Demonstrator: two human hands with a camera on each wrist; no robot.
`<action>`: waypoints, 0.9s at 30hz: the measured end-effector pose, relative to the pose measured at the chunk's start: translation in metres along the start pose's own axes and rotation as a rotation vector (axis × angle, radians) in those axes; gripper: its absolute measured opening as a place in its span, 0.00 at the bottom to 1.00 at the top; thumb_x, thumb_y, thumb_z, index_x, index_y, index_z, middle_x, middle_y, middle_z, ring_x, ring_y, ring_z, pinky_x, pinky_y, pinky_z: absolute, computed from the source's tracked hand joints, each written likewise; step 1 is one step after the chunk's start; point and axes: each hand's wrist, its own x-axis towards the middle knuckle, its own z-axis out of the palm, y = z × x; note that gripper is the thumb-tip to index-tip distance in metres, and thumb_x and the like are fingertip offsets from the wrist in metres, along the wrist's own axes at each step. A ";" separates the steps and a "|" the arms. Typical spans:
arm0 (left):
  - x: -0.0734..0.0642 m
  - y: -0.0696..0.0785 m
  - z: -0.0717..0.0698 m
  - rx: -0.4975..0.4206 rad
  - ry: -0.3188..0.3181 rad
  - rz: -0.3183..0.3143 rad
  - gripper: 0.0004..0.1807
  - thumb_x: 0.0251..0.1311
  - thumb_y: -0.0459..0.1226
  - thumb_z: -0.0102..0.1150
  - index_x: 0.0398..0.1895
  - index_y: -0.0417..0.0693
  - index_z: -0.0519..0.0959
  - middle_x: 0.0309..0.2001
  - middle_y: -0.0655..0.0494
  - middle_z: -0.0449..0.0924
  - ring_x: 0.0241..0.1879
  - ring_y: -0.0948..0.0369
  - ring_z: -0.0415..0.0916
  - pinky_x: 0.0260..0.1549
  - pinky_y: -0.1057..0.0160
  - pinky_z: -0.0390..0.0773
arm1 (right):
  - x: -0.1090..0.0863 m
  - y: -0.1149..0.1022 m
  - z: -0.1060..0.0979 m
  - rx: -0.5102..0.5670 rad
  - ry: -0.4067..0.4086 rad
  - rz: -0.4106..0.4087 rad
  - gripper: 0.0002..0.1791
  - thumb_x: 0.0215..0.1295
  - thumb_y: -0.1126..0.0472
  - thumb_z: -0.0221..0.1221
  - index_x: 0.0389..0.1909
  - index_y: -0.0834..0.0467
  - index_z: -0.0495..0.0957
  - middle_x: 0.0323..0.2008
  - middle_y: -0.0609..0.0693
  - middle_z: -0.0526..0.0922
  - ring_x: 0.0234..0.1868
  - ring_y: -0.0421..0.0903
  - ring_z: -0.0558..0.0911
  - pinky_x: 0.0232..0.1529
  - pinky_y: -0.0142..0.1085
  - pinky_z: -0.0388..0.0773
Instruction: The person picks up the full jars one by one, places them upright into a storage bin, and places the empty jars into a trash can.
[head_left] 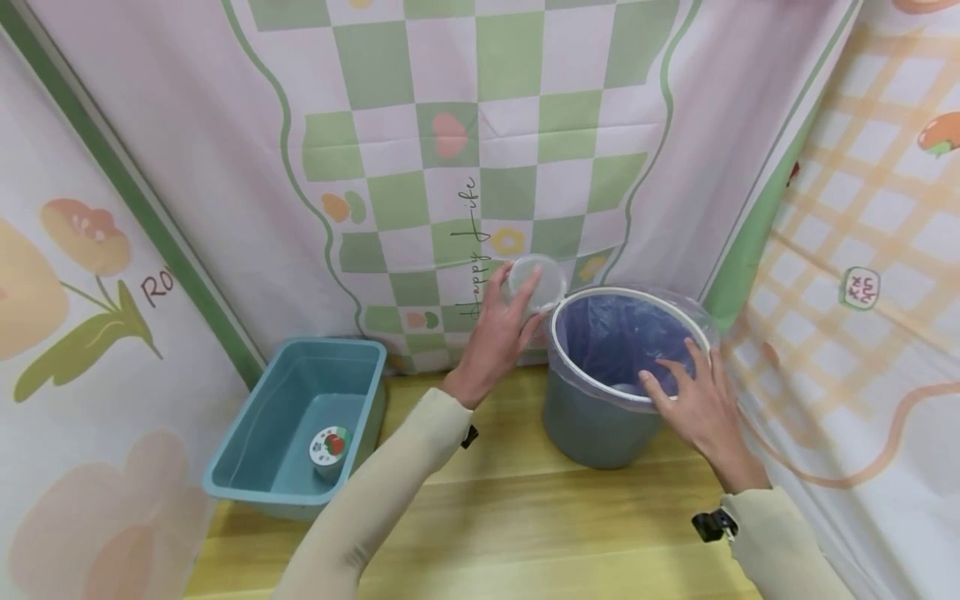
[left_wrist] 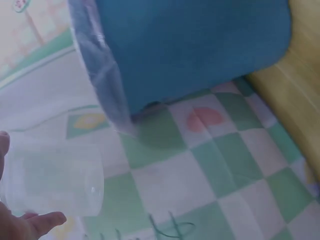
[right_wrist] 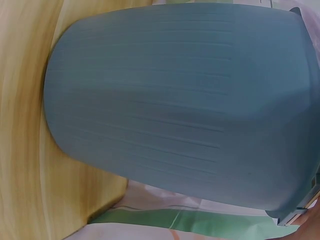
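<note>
My left hand (head_left: 498, 329) grips a clear plastic cup (head_left: 542, 283), held up just left of the bin's rim. In the left wrist view the cup (left_wrist: 60, 177) looks see-through, with a thumb or finger along its side. A blue-grey trash bin (head_left: 600, 433) with a white ring stands on the right. Its thin clear liner bag (head_left: 600, 329) folds out over the rim. Over the near right part of the bin's mouth hovers my right hand (head_left: 701, 408), fingers spread and loosely bent, holding nothing I can see. Something pale lies low inside the bin, only partly visible.
On the left stands a teal plastic basin (head_left: 296, 498). Inside it sits a small round tub (head_left: 330, 448) with a tomato picture on its lid. Beneath everything is a wooden tabletop (head_left: 510, 533). Printed cloth (head_left: 442, 83) hangs behind and on both sides.
</note>
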 end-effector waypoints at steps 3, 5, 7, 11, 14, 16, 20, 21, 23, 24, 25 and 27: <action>0.009 0.010 0.002 0.002 -0.001 0.030 0.38 0.78 0.47 0.64 0.86 0.56 0.63 0.82 0.33 0.54 0.76 0.41 0.69 0.59 0.48 0.88 | 0.000 0.002 0.001 0.002 -0.009 0.002 0.38 0.82 0.32 0.50 0.68 0.61 0.80 0.85 0.69 0.52 0.86 0.76 0.41 0.72 0.85 0.46; 0.014 0.017 0.004 0.006 -0.006 0.049 0.38 0.78 0.48 0.64 0.86 0.56 0.63 0.82 0.33 0.54 0.75 0.42 0.70 0.59 0.48 0.88 | 0.000 0.002 0.002 0.002 -0.013 0.004 0.38 0.82 0.32 0.49 0.68 0.62 0.80 0.86 0.69 0.52 0.87 0.76 0.40 0.72 0.85 0.46; 0.019 0.023 0.007 0.005 -0.019 0.063 0.38 0.78 0.49 0.63 0.86 0.57 0.62 0.82 0.33 0.54 0.75 0.42 0.70 0.60 0.49 0.88 | 0.001 0.003 0.002 0.001 -0.016 0.006 0.39 0.82 0.32 0.49 0.68 0.62 0.79 0.86 0.69 0.51 0.87 0.76 0.39 0.72 0.85 0.45; 0.025 0.034 0.015 -0.003 -0.045 0.091 0.38 0.79 0.49 0.63 0.86 0.57 0.63 0.82 0.34 0.53 0.76 0.43 0.68 0.62 0.51 0.87 | 0.001 0.002 0.002 0.001 -0.017 0.006 0.39 0.82 0.32 0.49 0.69 0.62 0.79 0.86 0.69 0.51 0.87 0.76 0.39 0.72 0.85 0.45; 0.028 0.041 0.021 0.001 -0.071 0.108 0.37 0.79 0.49 0.62 0.86 0.57 0.63 0.82 0.35 0.52 0.76 0.43 0.68 0.61 0.51 0.87 | 0.001 0.002 0.002 0.001 -0.014 0.004 0.39 0.82 0.32 0.49 0.68 0.62 0.79 0.86 0.69 0.51 0.86 0.77 0.40 0.72 0.85 0.46; 0.030 0.044 0.026 0.003 -0.084 0.121 0.38 0.79 0.49 0.62 0.86 0.56 0.62 0.82 0.35 0.51 0.76 0.44 0.68 0.61 0.52 0.87 | 0.001 0.002 0.001 -0.002 -0.012 0.004 0.39 0.82 0.32 0.49 0.68 0.62 0.79 0.86 0.69 0.52 0.86 0.77 0.40 0.72 0.85 0.46; 0.031 0.048 0.036 0.001 -0.095 0.149 0.37 0.80 0.48 0.62 0.86 0.55 0.62 0.82 0.35 0.52 0.76 0.45 0.69 0.62 0.55 0.87 | 0.002 0.002 0.001 -0.006 -0.006 0.001 0.39 0.82 0.32 0.49 0.67 0.63 0.80 0.85 0.70 0.52 0.86 0.77 0.41 0.72 0.85 0.47; 0.031 0.048 0.038 -0.002 -0.101 0.155 0.37 0.80 0.48 0.62 0.86 0.55 0.62 0.82 0.35 0.52 0.76 0.45 0.68 0.61 0.56 0.87 | 0.002 0.002 0.001 -0.006 -0.004 0.000 0.39 0.82 0.32 0.49 0.67 0.63 0.80 0.85 0.70 0.52 0.86 0.77 0.41 0.72 0.85 0.47; 0.030 0.050 0.043 -0.009 -0.115 0.161 0.37 0.80 0.48 0.62 0.86 0.55 0.62 0.82 0.34 0.53 0.77 0.44 0.68 0.56 0.58 0.89 | 0.002 0.002 0.001 -0.007 -0.004 0.000 0.39 0.82 0.32 0.49 0.67 0.63 0.80 0.85 0.70 0.52 0.86 0.78 0.42 0.72 0.85 0.47; 0.030 0.051 0.045 -0.008 -0.124 0.159 0.37 0.80 0.49 0.62 0.87 0.57 0.62 0.83 0.34 0.53 0.77 0.44 0.68 0.55 0.59 0.89 | 0.002 0.002 0.001 -0.007 -0.004 -0.001 0.39 0.82 0.32 0.50 0.67 0.63 0.80 0.85 0.71 0.53 0.86 0.78 0.42 0.72 0.85 0.47; 0.030 0.052 0.047 -0.010 -0.133 0.157 0.37 0.80 0.49 0.62 0.87 0.57 0.62 0.83 0.34 0.53 0.77 0.44 0.68 0.55 0.59 0.89 | 0.002 0.002 0.001 -0.007 -0.004 -0.001 0.39 0.82 0.32 0.50 0.67 0.63 0.80 0.85 0.71 0.53 0.86 0.78 0.42 0.72 0.84 0.47; 0.030 0.054 0.051 -0.009 -0.153 0.145 0.38 0.79 0.50 0.61 0.87 0.60 0.61 0.84 0.36 0.52 0.78 0.45 0.68 0.53 0.60 0.89 | 0.001 0.001 0.001 -0.006 -0.003 -0.003 0.39 0.82 0.32 0.50 0.67 0.63 0.80 0.85 0.71 0.53 0.86 0.78 0.42 0.72 0.84 0.48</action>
